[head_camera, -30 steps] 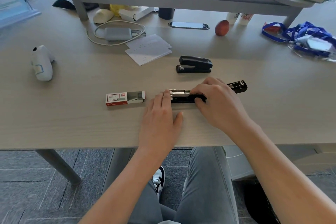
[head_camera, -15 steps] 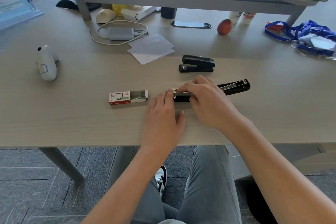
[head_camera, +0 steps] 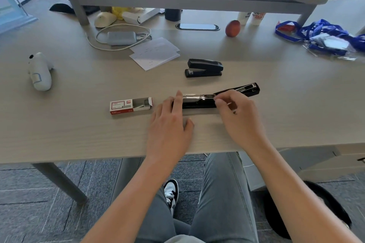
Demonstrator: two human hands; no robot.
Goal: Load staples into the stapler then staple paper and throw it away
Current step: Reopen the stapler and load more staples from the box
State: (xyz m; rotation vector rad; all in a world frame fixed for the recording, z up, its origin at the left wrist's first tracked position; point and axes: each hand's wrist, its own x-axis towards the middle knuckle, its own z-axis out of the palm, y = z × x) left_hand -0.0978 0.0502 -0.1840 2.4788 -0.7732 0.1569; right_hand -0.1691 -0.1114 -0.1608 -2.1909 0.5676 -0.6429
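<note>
A black stapler (head_camera: pixel 199 101) lies flat on the desk, swung fully open, its lid (head_camera: pixel 246 89) stretched out to the right and the metal staple channel showing. My left hand (head_camera: pixel 170 126) rests on the desk with its fingers against the stapler's left end. My right hand (head_camera: pixel 237 116) hovers over the hinge, thumb and forefinger pinched together at the channel; whether a staple strip is between them I cannot tell. An open red-and-white staple box (head_camera: pixel 130 105) lies to the left. White paper sheets (head_camera: pixel 155 53) lie farther back.
A second, closed black stapler (head_camera: pixel 204 67) stands behind the open one. A white toy (head_camera: pixel 39 72) lies at the left, a charger with cable (head_camera: pixel 121 37) at the back, an apple (head_camera: pixel 233 28), and blue lanyards (head_camera: pixel 325 36) at the right. The desk edge (head_camera: pixel 79 156) runs below my hands.
My right hand has slid right along the stapler, from over the staple channel to the hinge, uncovering the channel. The left hand stays at the stapler's left end.
</note>
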